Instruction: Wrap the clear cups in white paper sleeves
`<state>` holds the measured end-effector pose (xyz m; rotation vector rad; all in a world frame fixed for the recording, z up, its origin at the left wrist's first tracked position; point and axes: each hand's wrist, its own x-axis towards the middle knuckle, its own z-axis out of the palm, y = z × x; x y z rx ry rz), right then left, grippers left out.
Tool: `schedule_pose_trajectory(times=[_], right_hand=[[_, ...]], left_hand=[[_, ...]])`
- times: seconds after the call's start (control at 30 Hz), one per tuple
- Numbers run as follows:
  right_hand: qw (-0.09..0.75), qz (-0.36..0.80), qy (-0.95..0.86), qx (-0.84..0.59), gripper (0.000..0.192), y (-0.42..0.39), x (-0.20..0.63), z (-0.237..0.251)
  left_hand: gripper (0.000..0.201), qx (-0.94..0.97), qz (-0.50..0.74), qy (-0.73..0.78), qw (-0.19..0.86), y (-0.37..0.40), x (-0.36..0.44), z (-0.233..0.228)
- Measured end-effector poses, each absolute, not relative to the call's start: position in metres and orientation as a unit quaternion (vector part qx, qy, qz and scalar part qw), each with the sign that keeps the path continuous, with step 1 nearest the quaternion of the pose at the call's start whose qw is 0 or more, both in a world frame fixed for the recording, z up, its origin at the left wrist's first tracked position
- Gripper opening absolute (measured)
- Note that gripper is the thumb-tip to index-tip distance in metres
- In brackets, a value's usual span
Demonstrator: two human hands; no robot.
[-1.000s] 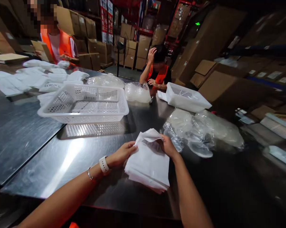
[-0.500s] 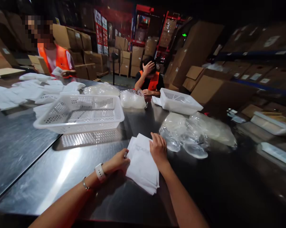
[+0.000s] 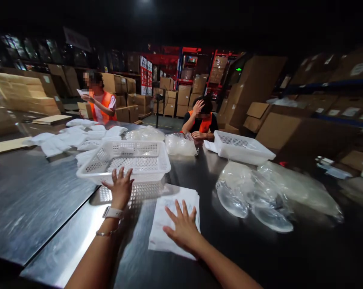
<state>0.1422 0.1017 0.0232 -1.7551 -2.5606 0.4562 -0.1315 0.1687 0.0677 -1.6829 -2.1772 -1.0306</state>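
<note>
Bare hands work at a steel table in a dim warehouse. Right hand lies flat, fingers spread apart, pressing on a stack of white folded bags that rests on the table directly in front of the person. Left hand, wearing a white watch and a thin bracelet, reaches forward with its fingers splayed, gripping nothing, at the near rim of a white perforated plastic basket; whether it actually touches the rim is unclear. The basket stands just beyond the bag stack, to its left. To the right of the stack lies a heap of clear plastic packets. Farther back sit a second white basket, another clear bundle and scattered white bags. 2 co-workers in orange vests are at the far side: 1 standing at the left, 1 seated with a hand raised to the head. Cardboard boxes fill the background.
</note>
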Motion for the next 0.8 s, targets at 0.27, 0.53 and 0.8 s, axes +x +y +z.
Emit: schedule_pose_trajectory(times=[0.27, 0.53, 0.8], right_hand=[[0.006, 0.176, -0.856, -0.486, 0.074, 0.126, 0.104, 0.028], [-0.010, 0.170, -0.874, -0.455, 0.071, 0.169, 0.068, 0.042], [0.084, 0.013, -0.883, -0.461, 0.039, 0.175, 0.056, 0.056]], left_hand=[[0.022, -0.531, -0.400, -0.738, 0.113, 0.180, -0.146, 0.061], [0.025, -0.522, -0.415, -0.733, 0.130, 0.177, -0.133, 0.066], [0.037, -0.565, -0.386, -0.721, 0.112, 0.169, -0.101, 0.062]])
